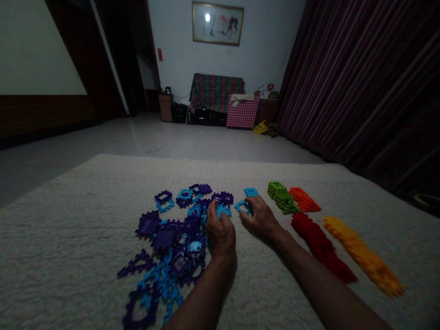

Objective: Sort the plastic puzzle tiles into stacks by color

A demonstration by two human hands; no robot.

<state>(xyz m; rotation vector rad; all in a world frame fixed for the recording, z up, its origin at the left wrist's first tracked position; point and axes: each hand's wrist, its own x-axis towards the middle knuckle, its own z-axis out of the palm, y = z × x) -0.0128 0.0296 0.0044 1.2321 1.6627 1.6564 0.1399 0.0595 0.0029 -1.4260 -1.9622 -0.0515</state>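
A loose heap of purple interlocking plastic tiles [164, 239] and light blue ones [164, 277] lies on the pale textured cover. At the heap's right side, my left hand [222, 231] is closed, with a light blue tile [224, 211] at its thumb and fingers. My right hand [260, 216] pinches a light blue frame-shaped tile [240, 206] between thumb and fingers, close to the cover. Just beyond that hand lies another light blue tile [250, 191]. The fingertips of both hands are partly hidden.
To the right lie rows of stacked tiles: green [282, 198], orange [305, 200], dark red [321, 247] and yellow [362, 256]. The cover's far edge borders a tiled floor [206, 143]. A purple curtain [330, 78] hangs at right; a cloth-covered stand [242, 112] stands by the wall.
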